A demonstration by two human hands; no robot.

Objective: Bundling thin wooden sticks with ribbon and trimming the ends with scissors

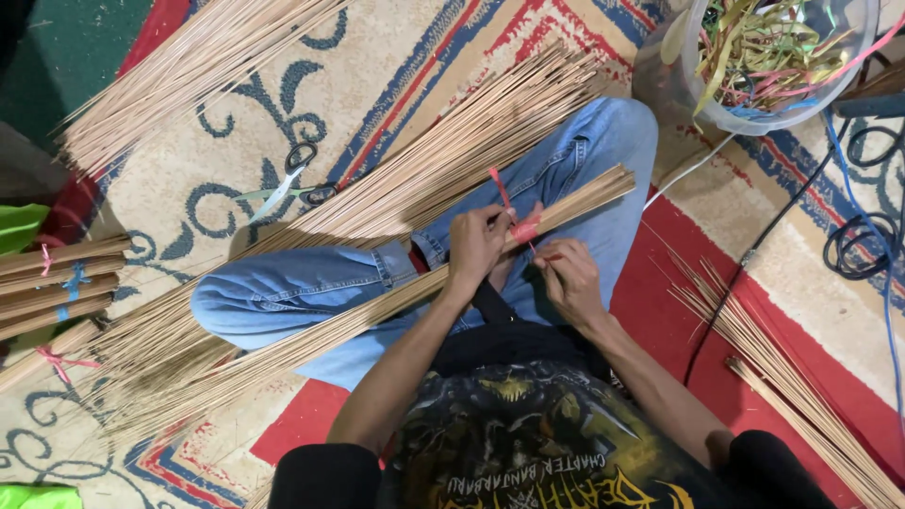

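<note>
A long bundle of thin tan sticks [377, 306] lies across my lap, running from lower left to upper right. A red ribbon [524, 229] is wrapped around it near its upper end, with one loose tail [499, 187] sticking up. My left hand [478, 247] grips the bundle right at the ribbon wrap. My right hand [568, 278] sits just right of it, pinching the other red ribbon end between its fingers. Both legs are in blue jeans, crossed on a patterned carpet.
A loose fan of sticks [443, 155] lies behind my knees, another pile [179, 71] at upper left. Tied bundles [57, 283] stack at the left edge. Scissors [297, 179] lie on the carpet. A clear tub of ribbon strips [782, 57] stands upper right, cables [863, 240] and loose sticks [792, 386] at right.
</note>
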